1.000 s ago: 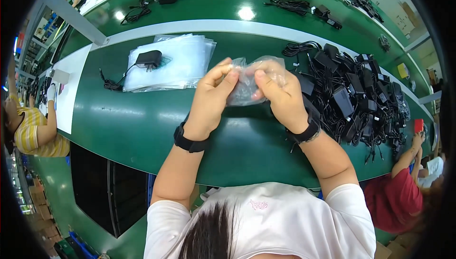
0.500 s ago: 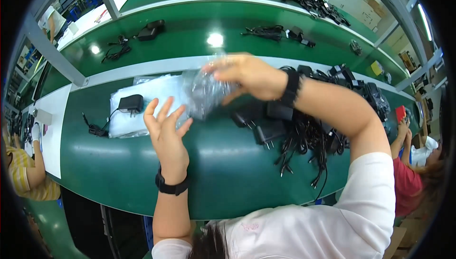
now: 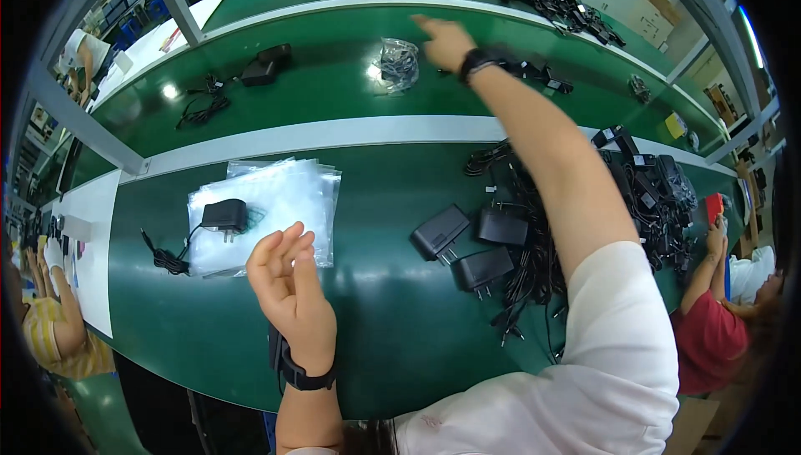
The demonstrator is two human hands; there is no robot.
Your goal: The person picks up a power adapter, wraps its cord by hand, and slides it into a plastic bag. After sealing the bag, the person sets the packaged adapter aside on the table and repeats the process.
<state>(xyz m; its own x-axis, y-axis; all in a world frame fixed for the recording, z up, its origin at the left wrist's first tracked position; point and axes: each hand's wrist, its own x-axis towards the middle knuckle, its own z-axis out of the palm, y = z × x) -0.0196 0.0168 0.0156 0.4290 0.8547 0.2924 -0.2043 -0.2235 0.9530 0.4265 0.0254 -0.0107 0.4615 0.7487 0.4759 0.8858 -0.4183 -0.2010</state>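
Observation:
Over the far green conveyor belt or shelf my right hand [image 3: 446, 44] reaches out, fingers stretched and empty. Just left of it, apart from the fingers, lies a clear plastic bag [image 3: 399, 65] with something dark and coiled inside. My left hand [image 3: 296, 305] hovers palm up at the near edge of a stack of clear plastic bags [image 3: 292, 192], fingers loosely curved and apart, nothing in it. A black power adapter [image 3: 224, 215] rests on that stack, its cable coiled [image 3: 171, 263] at the left.
To the right are loose power adapters [image 3: 440, 231] and a heap of black adapters and cables [image 3: 655, 196]. A white rail [image 3: 400, 128] divides the near table from the far surface, where a black adapter [image 3: 265, 65] lies. Co-workers sit left and right.
My right hand has carried the filled bag away from me, over the rail, and let go of it on the far surface. My left hand has drawn back slightly.

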